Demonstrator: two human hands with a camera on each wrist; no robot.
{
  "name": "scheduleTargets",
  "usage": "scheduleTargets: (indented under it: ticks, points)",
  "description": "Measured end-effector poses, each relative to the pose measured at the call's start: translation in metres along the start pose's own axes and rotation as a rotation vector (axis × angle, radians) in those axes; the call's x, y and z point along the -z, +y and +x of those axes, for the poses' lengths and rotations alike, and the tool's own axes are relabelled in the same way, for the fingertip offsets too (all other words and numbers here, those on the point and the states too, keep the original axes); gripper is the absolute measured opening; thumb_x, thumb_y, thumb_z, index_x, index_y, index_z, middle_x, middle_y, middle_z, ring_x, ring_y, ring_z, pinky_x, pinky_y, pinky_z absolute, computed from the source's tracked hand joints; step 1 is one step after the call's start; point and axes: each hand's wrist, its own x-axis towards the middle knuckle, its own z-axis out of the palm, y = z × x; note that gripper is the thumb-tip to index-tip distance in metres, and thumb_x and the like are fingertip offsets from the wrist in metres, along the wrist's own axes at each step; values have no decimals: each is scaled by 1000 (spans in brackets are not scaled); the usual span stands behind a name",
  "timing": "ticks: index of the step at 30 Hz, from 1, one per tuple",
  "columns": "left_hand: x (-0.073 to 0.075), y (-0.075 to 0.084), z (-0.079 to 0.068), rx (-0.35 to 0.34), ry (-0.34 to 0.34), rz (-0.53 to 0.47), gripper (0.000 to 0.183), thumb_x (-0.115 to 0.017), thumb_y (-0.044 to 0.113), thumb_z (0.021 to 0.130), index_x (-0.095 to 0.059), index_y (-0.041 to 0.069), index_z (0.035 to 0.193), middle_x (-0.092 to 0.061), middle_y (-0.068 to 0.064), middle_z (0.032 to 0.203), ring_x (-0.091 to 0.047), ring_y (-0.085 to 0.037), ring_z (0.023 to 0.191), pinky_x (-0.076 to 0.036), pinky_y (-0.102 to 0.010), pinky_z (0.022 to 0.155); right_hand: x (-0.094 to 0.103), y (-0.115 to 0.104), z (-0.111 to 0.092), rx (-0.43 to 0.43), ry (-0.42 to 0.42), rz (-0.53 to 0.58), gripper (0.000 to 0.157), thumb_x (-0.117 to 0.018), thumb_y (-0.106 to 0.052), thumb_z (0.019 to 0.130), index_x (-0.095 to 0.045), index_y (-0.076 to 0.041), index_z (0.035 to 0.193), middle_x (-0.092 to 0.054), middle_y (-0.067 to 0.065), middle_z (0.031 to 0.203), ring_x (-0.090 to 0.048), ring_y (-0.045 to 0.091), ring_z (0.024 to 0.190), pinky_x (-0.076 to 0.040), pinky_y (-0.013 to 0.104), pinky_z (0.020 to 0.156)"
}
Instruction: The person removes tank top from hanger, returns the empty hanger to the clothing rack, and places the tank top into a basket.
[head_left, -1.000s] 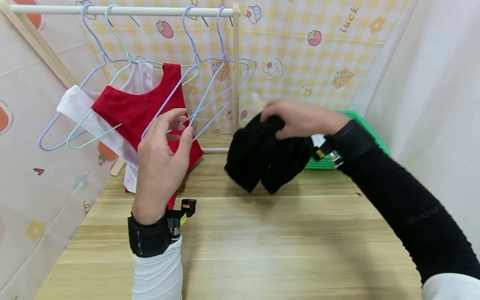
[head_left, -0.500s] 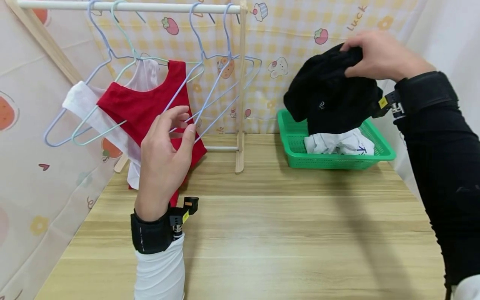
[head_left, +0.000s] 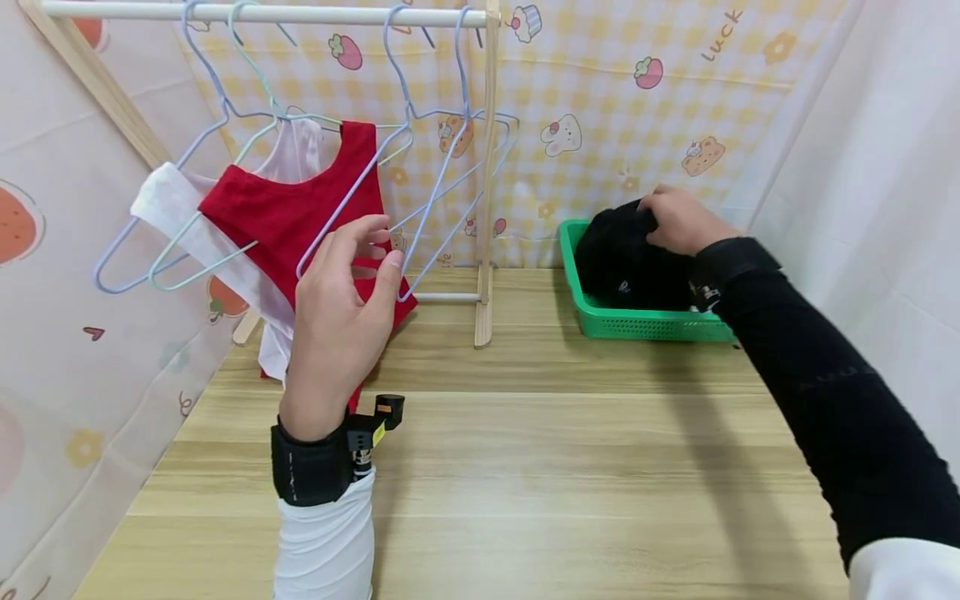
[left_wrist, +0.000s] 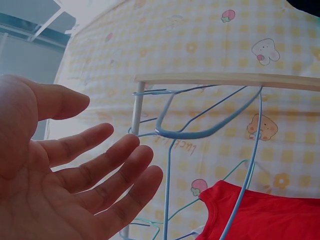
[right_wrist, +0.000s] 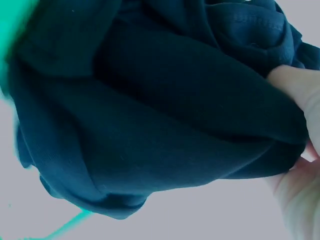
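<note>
My right hand (head_left: 684,220) pinches a bunched pair of black shorts (head_left: 621,258) inside the green basket (head_left: 648,323) at the back right. In the right wrist view the dark cloth of the shorts (right_wrist: 150,110) fills most of the picture, with the thumb and a finger gripping its edge. My left hand (head_left: 341,321) hovers before the clothes rack with its fingers loosely spread, holding nothing. Just beyond it hang two bare blue hangers (head_left: 431,200). A red sleeveless top (head_left: 300,208) hangs on a green hanger, with a white top (head_left: 167,204) on a blue hanger beside it.
The rack's white rail (head_left: 322,14) runs along the upper left, with a wooden post (head_left: 486,167) at its right end. Below is the wooden tabletop (head_left: 555,467). A patterned curtain (head_left: 600,92) stands behind, and a plain white one (head_left: 870,192) on the right.
My right hand has carried the black shorts from beside the rack to above the basket, then lowered them into it, covering the white cloth there. The left hand has stayed nearly still.
</note>
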Motion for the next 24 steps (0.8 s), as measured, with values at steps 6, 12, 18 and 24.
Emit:
scheduleTargets:
  ticks: [6,12,18,24]
  points:
    - [-2,-1,-1,-7,8,0,40,-61,20,92,-58,6,130,-65,-13,119,-58,-20,105,-55,-50,88,-44,-5,9,-57,-139,-11,45,-65,0,82,-54,20,121,-52,42,119,-51,52,108,-47,60,94]
    - [-4,0,-1,-33,7,-18,39,-60,18,93,-58,4,129,-65,-14,117,-60,-21,101,-55,-50,85,-61,-14,13,-155,-457,62,63,-58,-24,94,-39,16,139,-42,42,140,-36,53,128,-36,62,107]
    - [-5,0,-1,-23,-6,-16,39,-59,19,93,-58,4,129,-65,-13,116,-59,-18,99,-56,-48,83,-46,-21,6,-166,-585,168,70,-48,-39,99,-25,2,152,-19,37,155,-16,52,139,-23,67,112]
    - [-7,0,0,-15,-23,-16,38,-58,19,94,-58,3,129,-64,-12,115,-59,-16,97,-56,-45,82,10,-35,2,-70,-368,199,70,-48,-43,98,-29,-3,152,-29,32,154,-31,48,136,-28,65,110]
